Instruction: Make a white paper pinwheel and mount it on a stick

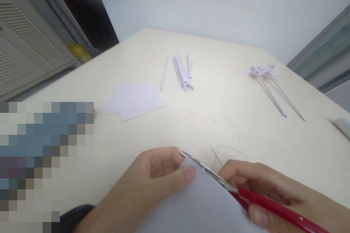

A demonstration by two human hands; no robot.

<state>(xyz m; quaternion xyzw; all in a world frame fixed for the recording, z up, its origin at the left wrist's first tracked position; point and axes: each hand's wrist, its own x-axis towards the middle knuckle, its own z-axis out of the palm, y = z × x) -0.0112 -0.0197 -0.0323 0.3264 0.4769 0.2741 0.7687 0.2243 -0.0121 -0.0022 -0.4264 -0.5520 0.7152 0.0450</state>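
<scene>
My left hand (153, 176) pinches the upper corner of a white sheet of paper (199, 204) between thumb and fingers, low in the middle of the view. My right hand (273, 193) grips red-handled scissors (246, 198). Their metal blades (205, 170) lie along the paper's upper right edge, tips pointing up-left toward my left thumb. Both hands hover just above the cream table (218, 116).
Flat white paper sheets (133, 100) lie left of centre. Several rolled paper sticks (182, 71) lie further back. Two paper pinwheels on sticks (269, 83) rest at right. Thin paper offcuts (226, 151) lie near my right hand. A blurred patch covers the lower left.
</scene>
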